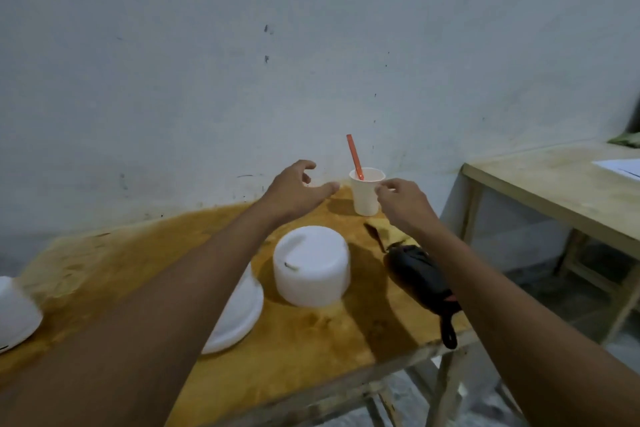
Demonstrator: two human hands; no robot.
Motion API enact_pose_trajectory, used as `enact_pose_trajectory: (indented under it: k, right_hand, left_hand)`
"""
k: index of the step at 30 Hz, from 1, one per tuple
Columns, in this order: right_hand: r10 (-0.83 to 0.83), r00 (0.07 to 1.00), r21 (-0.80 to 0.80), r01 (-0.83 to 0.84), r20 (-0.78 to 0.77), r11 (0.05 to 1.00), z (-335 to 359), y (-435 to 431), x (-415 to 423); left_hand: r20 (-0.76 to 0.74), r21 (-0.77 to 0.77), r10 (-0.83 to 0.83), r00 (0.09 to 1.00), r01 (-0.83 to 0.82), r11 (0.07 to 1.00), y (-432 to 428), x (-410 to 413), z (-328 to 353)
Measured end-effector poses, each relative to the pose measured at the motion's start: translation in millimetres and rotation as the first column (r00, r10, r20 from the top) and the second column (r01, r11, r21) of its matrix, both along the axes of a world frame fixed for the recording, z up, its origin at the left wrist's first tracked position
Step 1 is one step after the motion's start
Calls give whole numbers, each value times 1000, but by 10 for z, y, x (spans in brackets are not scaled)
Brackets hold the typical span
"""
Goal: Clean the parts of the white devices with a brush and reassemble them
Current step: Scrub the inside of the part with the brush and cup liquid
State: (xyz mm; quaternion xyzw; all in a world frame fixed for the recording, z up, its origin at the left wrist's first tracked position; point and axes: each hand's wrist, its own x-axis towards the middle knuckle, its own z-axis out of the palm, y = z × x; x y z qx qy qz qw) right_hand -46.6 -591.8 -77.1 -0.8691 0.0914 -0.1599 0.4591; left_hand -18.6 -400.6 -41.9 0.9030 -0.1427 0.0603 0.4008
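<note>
Left of the white cup (365, 196), the left hand (298, 192) hovers spread; the right hand (403, 203) touches the cup's side, grip unclear.

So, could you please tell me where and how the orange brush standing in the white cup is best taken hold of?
Pinch the bare upper handle of the orange brush, coming from above and slightly from the left. Its lower end is hidden inside the white cup and it leans up to the left, so only that stretch clears the rim. Steadying the cup would probably help.
</note>
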Motion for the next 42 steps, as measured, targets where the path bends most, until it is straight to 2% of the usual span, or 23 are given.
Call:
enact_pose_trajectory:
  k: [9,16,22,29,37,42]
  right_hand:
    - [-55,992,40,59,-111,997,-204,-483,1183]
    - [-23,985,118,43,-173,992,-344,-563,1578]
    - [-29,992,142,46,-123,989,-375,-574,1585]
    - [24,999,171,-18,-33,985,-108,-360,1350]
    - [211,975,136,-219,72,966,439,80,783]
    - [308,944,77,-318,118,945,786,469,478]
  left_hand:
    - [-247,138,15,969,20,990,-958,1246,-348]
    - [-295,7,-21,955,24,1000,-1201,1629,-695]
    - [-246,-104,-69,967,44,994,-1259,1690,-824]
    - [-136,-244,-62,989,27,969,-1020,1456,-638]
    - [11,-315,-19,1000,21,949,-303,769,-86]
    - [62,-278,-39,997,55,959,295,267,229]
